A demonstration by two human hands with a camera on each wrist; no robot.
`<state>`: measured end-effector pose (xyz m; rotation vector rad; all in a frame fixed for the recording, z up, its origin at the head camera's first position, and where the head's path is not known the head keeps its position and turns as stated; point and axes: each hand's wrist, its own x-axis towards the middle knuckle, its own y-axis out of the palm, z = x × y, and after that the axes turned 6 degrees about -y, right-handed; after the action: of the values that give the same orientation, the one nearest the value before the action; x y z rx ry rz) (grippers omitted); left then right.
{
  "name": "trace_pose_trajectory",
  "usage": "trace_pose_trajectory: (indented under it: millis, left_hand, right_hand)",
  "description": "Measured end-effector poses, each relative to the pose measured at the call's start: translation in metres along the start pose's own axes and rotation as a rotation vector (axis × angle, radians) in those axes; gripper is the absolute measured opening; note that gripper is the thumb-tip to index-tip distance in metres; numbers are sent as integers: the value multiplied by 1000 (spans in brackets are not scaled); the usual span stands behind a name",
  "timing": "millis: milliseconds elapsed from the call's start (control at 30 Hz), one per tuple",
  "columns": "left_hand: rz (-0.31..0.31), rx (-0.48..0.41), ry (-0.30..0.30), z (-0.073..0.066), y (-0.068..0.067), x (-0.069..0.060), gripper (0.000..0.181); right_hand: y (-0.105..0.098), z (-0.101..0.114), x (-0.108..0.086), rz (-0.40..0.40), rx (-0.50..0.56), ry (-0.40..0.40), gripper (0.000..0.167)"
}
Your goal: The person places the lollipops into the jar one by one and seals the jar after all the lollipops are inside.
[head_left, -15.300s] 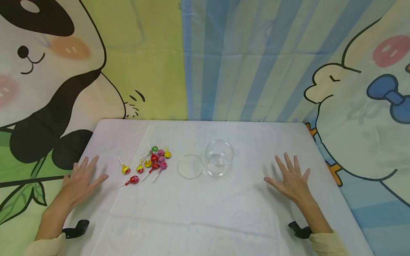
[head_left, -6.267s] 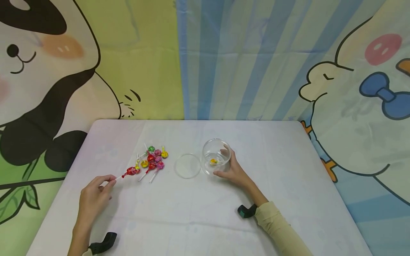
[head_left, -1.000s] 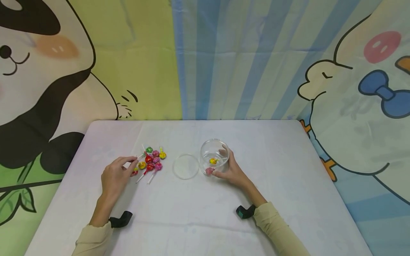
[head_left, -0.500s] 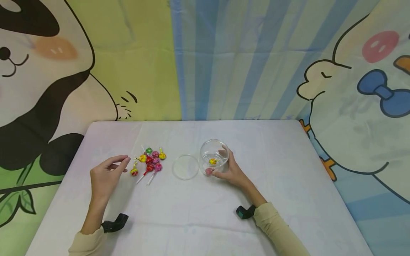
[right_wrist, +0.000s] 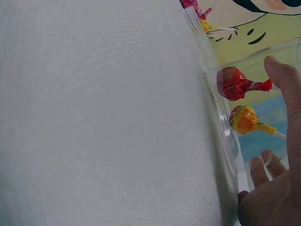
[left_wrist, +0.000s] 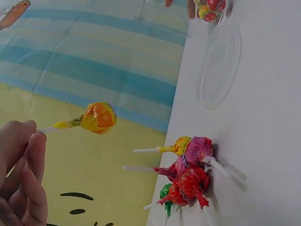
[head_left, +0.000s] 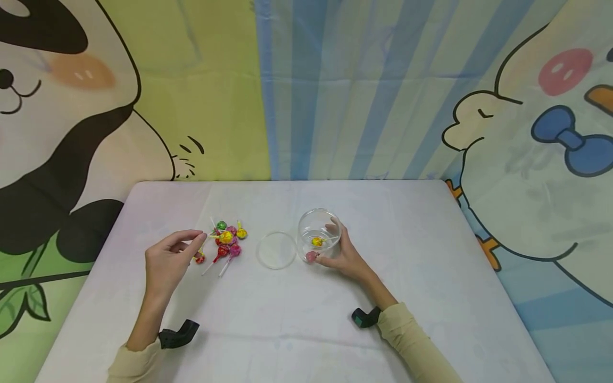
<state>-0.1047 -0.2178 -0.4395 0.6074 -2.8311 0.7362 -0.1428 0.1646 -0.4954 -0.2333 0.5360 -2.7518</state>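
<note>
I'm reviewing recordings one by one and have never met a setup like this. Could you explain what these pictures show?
There is no robot here: a person works with two bare hands, filmed by three cameras. One is worn on the head and looks forward and down over the white table. The other two are worn on the wrists, close to each hand, so their pictures look tilted.

On the table lie a cluster of wrapped lollipops and a clear round lid. Beside the lid stands a clear jar holding a yellow lollipop and a red lollipop. The left hand pinches another lollipop by its stick, raised off the table. The right hand grips the jar.
</note>
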Motion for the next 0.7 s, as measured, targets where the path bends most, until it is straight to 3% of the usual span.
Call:
trace_pose_trajectory:
  millis: [200,567,700]
  left_hand:
    - [52,-42,20,-8,13,-1,16]
    - [116,-167,130,-31,44,-1,12]
    - [160,-212,143,-41,53,-1,11]
  right_hand:
    - [0,0,-1,-6,2,-7,101]
    - [0,1,-1,-5,5,-10,101]
    - [0,1,-1,-1,9,-5,101]
